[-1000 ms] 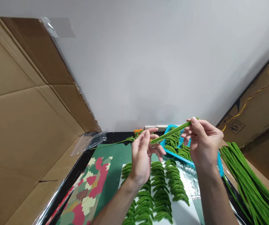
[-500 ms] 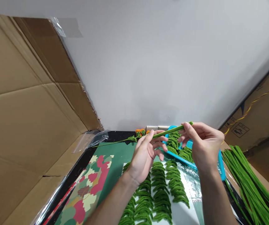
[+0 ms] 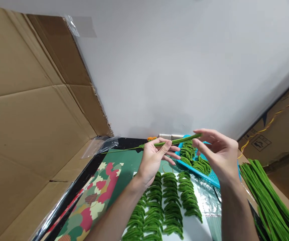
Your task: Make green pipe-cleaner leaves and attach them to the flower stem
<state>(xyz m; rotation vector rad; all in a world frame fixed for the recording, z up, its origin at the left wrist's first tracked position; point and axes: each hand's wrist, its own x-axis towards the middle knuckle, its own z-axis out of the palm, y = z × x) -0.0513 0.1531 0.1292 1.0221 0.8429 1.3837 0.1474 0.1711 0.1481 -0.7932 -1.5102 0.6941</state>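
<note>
Strip of green fuzz [image 3: 182, 140] is spanning the gap between both hands above the bench [image 3: 130, 144], long axis running left to right, tilting slightly up rightward. Left hand [image 3: 152, 159] is pinching it between thumb and fingers, leftward end hidden there; right hand [image 3: 222, 155], nearer the free tip, is keeping thumb and index parted about it, contact unclear. Blue basket [image 3: 210, 180] is sitting beyond, curved green pieces [image 3: 172, 201] lying in rows below.

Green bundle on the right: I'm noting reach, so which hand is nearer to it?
Right. The right hand is up and to the left of the green bundle, apart from it; the left hand is farther left.
</note>
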